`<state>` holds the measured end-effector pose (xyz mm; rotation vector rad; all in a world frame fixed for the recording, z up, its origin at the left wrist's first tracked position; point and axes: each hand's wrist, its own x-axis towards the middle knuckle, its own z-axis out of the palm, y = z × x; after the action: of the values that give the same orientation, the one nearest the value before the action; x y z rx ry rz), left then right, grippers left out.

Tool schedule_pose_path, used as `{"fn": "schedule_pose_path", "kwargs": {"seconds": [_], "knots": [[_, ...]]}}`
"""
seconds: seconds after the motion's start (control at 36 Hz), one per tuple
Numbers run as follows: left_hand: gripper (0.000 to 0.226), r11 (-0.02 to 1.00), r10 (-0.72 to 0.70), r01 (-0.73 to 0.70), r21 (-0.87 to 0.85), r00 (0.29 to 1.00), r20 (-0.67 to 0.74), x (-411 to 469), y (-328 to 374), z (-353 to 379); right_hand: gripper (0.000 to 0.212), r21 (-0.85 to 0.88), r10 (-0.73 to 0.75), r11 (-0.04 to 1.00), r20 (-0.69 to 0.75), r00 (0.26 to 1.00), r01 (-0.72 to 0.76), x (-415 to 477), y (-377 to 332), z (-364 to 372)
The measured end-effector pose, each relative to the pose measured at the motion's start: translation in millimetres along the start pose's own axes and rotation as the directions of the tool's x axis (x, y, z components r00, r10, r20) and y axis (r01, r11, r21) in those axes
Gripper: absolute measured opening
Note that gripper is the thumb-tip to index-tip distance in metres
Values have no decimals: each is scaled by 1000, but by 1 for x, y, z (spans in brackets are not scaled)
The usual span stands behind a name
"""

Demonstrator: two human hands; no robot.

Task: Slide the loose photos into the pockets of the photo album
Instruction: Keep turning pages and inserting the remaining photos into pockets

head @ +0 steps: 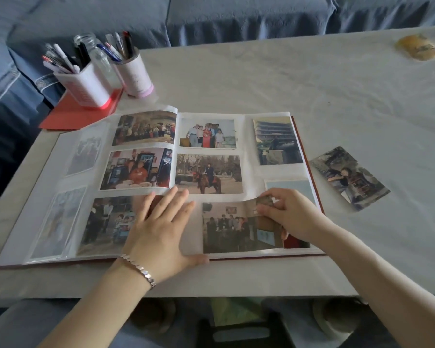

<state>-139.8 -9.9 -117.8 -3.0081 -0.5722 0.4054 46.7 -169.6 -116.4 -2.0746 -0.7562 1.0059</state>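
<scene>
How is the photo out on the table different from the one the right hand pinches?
The table photo lies outside the album, untouched; the pinched photo lies on its page, held by the right hand. The table photo sits crooked; the pinched photo lies straight. The table photo shows one person, the pinched photo a group. Both are colour prints.

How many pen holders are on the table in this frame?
2. A red-based holder stands on the red folder at the table's far left; a pink-based holder stands just right of it, with a glass bottle between them. Nothing suggests more are hidden.
</scene>
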Motion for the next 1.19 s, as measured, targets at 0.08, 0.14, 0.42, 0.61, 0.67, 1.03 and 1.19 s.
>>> {"fn": "schedule_pose_path", "kwargs": {"seconds": [0.08, 0.14, 0.42, 0.61, 0.67, 1.03, 1.19], "knots": [[102, 998, 21, -22, -53, 1000, -23, -7, -10, 8, 23, -61, 18, 998, 27, 999, -17, 2, -5, 4], [102, 996, 24, -32, -85, 996, -91, -10, -10, 12, 21, -28, 49, 998, 51, 998, -48, 2, -6, 1], [103, 990, -21, -3, -140, 985, -170, -9, -8, 16, 9, 272, 216, 943, -63, 974, -191, -8, 5, -11], [101, 993, -23, 2, -115, 984, -176, -9, -10, 19, 10, 327, 220, 928, -92, 971, -180, -5, -5, 9], [99, 993, -19, -4, -120, 982, -188, -9, -10, 20, 13, 326, 193, 934, -114, 975, -147, -4, -8, 17], [98, 992, -15, -12, -125, 976, -215, -8, -10, 19, 9, 426, 292, 878, -113, 950, -219, -3, -12, 24], [97, 994, -11, -14, -112, 976, -217, -8, -10, 22, 9, 259, 202, 949, -70, 977, -178, -2, -12, 21]]}}
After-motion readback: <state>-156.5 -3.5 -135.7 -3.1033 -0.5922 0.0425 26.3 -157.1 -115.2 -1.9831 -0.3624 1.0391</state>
